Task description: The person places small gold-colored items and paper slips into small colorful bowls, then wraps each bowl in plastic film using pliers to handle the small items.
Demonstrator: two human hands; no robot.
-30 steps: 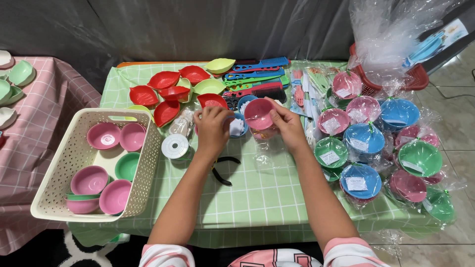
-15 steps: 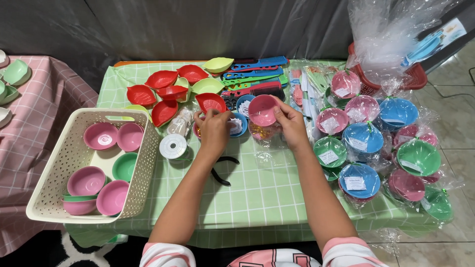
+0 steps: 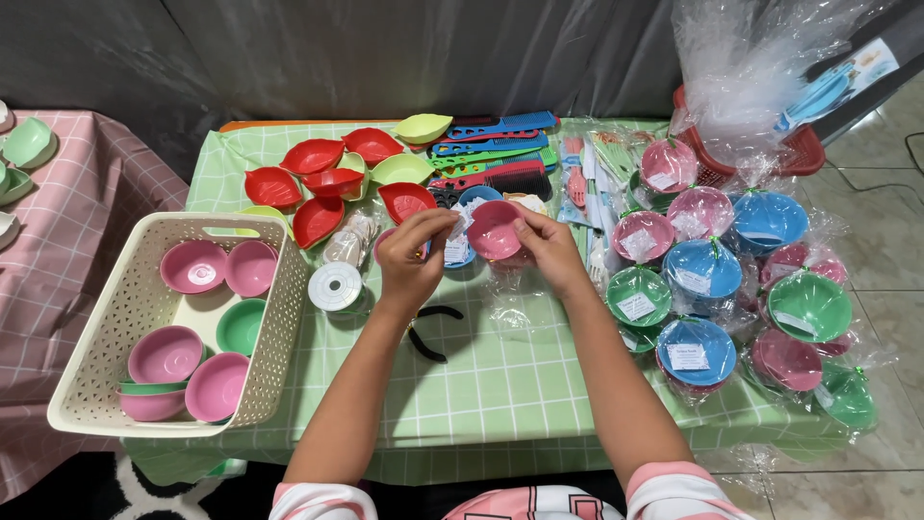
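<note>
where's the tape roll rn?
Head view: the white tape roll lies flat on the green checked tablecloth, between the cream basket and the left hand, left of the black pliers.

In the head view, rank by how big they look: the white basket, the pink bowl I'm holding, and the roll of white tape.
1. White basket, by far the largest.
2. Pink bowl, held in both hands above the table, so nearer the camera and perhaps flattered.
3. Tape roll, slightly smaller than the bowl; a close call.

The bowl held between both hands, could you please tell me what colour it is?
Pink; the bowl shows best in the head view, the only one.
</note>
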